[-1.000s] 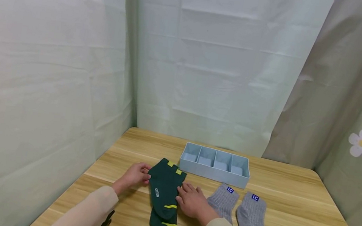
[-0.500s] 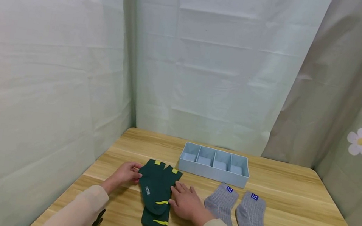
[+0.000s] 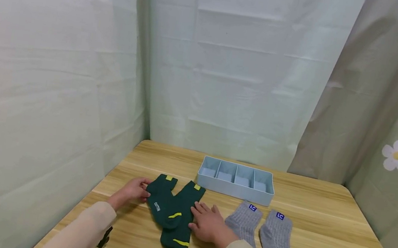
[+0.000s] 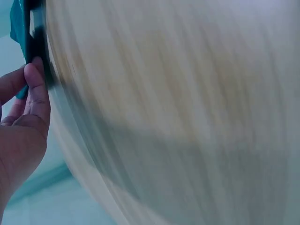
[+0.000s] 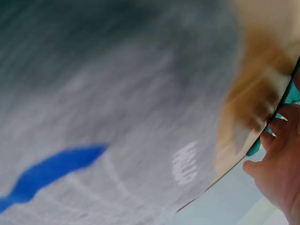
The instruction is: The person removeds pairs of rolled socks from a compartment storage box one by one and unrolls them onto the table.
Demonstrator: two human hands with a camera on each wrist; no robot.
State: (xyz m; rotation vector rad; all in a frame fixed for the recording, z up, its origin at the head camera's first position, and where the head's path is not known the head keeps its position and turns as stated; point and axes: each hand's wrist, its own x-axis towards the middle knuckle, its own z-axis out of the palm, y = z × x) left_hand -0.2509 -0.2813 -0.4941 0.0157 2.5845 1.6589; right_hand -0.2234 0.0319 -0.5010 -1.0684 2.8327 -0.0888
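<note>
Two dark green socks with yellow marks lie partly overlapping on the table in the head view. At the left, my left hand (image 3: 135, 189) pinches the heel edge of the left green sock (image 3: 163, 199), which bears white COTTON lettering. The left wrist view shows that hand's thumb and fingertips (image 4: 33, 75) together on the green cloth (image 4: 18, 28). My right hand (image 3: 209, 224) rests with spread fingers on the right edge of the right green sock (image 3: 185, 206). The left sock's toe covers part of that right sock.
A pale blue box (image 3: 233, 188) with several compartments stands behind the socks. Two grey ribbed socks (image 3: 244, 222) with blue tags lie to the right, partly under my right forearm. The wooden table (image 3: 339, 234) meets hanging curtains (image 3: 234, 82) at the back.
The green socks first shifted left together. Then my left hand drew the left sock further left, so the cuffs now stand apart, while my right hand stayed on the right sock.
</note>
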